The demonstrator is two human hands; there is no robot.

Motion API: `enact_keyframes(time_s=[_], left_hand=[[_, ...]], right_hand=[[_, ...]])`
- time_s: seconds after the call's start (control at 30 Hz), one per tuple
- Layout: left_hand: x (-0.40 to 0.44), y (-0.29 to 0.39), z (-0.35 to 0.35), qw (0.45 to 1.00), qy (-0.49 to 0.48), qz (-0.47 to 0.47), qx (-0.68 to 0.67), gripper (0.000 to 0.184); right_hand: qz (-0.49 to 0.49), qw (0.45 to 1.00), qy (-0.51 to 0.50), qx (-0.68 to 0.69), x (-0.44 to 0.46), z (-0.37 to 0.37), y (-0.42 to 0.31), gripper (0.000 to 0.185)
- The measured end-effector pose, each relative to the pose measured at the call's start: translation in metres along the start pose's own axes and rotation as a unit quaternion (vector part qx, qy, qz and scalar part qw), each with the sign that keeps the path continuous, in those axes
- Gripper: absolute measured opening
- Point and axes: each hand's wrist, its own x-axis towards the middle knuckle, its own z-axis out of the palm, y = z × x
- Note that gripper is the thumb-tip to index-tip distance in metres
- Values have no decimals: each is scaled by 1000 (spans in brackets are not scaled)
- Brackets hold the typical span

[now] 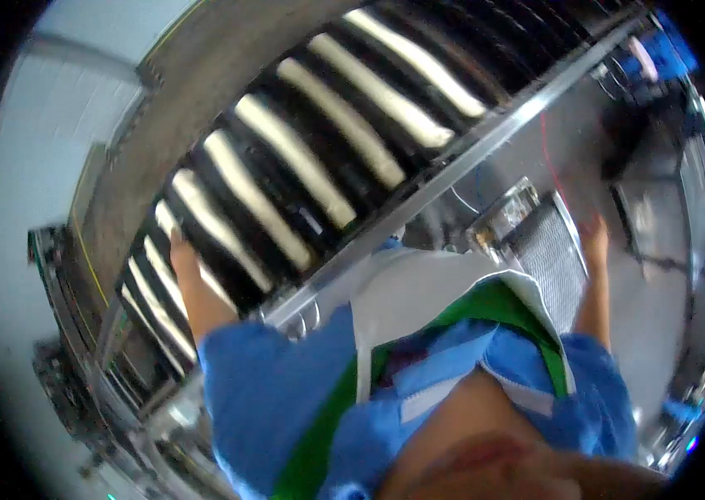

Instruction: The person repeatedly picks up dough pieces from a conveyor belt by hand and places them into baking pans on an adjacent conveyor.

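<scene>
Here's your pale strip (pixel 166 218), lying toward the left of the black rack (pixel 527 50), your left hand (pixel 184 262) over it; can't tell if you're pinching, but a hasty tug could bend or tear it. Off right, your right hand (pixel 595 240), grip unreadable, could bump the ridged panel (pixel 551 258) beside it.

Saw, out to the left of the left hand (pixel 186 271), a pale wall (pixel 61 108) with visible joint lines, and a thin yellow line (pixel 173 32) along the grey-brown floor (pixel 182 79). Made out blurred dark machinery (pixel 69 387) lower on that side. Noticed a thin red cord (pixel 548 154) ahead of the right hand (pixel 595 242), slightly to its left. Spotted farther ahead, to its right, a bright blue object (pixel 671 52) beside a pink piece (pixel 642 60), both too blurred to name.
</scene>
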Motion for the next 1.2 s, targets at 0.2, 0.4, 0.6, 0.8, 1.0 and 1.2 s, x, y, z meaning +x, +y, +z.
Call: enact_keyframes(time_s=[0.2,0.4,0.6,0.8,1.0,1.2], left_hand=[[-95,58,25,960,146,-142,193,40],[-144,118,98,894,362,63,257,50],[-227,301,221,950,38,303,-71,49],[-225,340,184,900,-227,335,-161,53],[-239,349,217,842,-352,265,-312,54],[-254,350,229,854,-336,193,-348,63]], right_hand=[[117,993,2,-10,-23,-37,37,54],[235,971,20,-29,-81,-61,135,57],[235,961,16,-147,-131,-131,220,51],[271,956,80,-77,-232,-140,45,46],[260,948,44,-177,-230,-128,59,45],[259,943,-3,-207,-216,-142,67,35]])
